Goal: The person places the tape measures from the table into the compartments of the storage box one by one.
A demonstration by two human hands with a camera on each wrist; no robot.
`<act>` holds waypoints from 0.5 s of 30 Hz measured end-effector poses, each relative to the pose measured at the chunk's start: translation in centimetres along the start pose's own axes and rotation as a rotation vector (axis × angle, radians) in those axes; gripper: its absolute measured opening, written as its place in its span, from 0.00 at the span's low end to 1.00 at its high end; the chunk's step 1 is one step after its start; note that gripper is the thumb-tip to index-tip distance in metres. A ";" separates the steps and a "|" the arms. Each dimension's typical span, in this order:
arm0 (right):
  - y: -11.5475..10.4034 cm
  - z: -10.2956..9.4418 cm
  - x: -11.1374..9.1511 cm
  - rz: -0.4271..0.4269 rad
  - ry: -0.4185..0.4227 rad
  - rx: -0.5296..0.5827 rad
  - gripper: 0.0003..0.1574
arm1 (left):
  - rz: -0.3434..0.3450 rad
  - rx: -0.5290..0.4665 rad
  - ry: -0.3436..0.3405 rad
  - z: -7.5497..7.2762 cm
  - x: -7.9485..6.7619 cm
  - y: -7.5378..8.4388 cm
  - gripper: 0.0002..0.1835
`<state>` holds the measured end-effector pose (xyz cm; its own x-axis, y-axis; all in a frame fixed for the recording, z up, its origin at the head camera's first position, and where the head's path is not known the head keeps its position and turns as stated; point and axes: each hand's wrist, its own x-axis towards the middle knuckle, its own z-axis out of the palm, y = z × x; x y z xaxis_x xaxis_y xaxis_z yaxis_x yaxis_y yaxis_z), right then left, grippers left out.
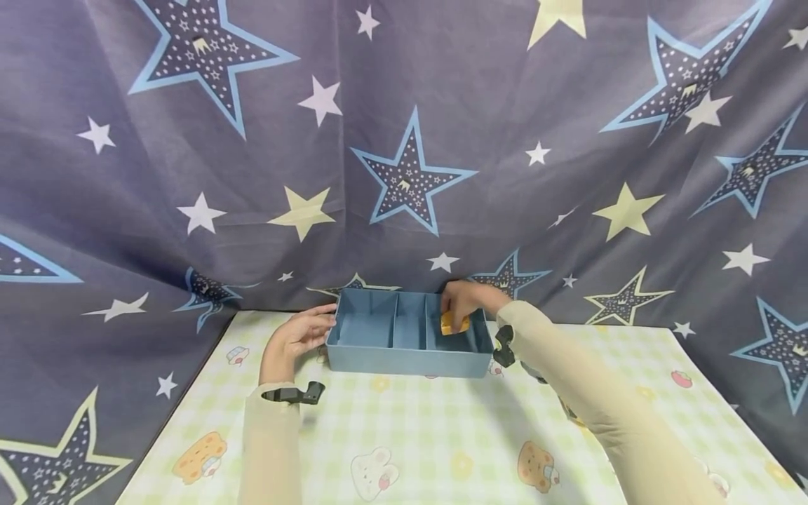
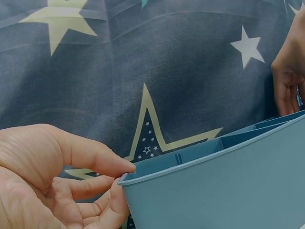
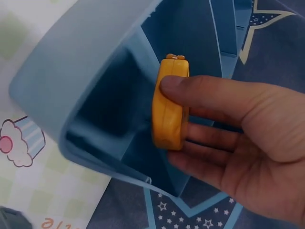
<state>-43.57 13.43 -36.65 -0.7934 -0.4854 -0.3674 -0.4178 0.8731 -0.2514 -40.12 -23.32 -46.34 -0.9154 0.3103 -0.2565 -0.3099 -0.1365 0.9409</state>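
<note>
A blue divided box (image 1: 410, 360) stands at the far side of the table, its compartments facing up. At its left end, my left hand (image 1: 306, 333) pinches the corner; in the left wrist view the thumb lies at the rim (image 2: 162, 176) and the fingers curl against the outer wall. My right hand (image 1: 463, 298) reaches into the right compartment. It grips a yellow tape measure (image 3: 170, 105) between thumb and fingers, held on edge inside the compartment. Part of the tape measure is hidden behind the fingers.
A checked cloth (image 1: 404, 421) with cartoon prints covers the table. Directly behind the box hangs a dark star-patterned curtain (image 1: 404, 252). Under my right sleeve, a yellow and black thing (image 1: 573, 415) is mostly hidden. Both wrists wear black camera mounts (image 1: 293, 394).
</note>
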 end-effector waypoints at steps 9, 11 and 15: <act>0.1 1.0 1.1 -0.043 0.007 -0.042 0.29 | 0.001 0.009 -0.007 -0.3 0.0 -0.1 0.37; 0.1 1.0 1.3 -0.045 0.001 -0.053 0.29 | 0.003 0.011 -0.003 -0.2 -0.1 -0.1 0.37; 0.0 1.2 1.5 -0.043 -0.012 -0.055 0.29 | 0.007 0.018 -0.008 -0.1 -0.2 -0.1 0.37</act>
<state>-44.23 12.63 -38.26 -0.7689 -0.5230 -0.3678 -0.4755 0.8523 -0.2180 -39.98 -23.48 -46.42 -0.9154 0.3165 -0.2485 -0.2991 -0.1221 0.9464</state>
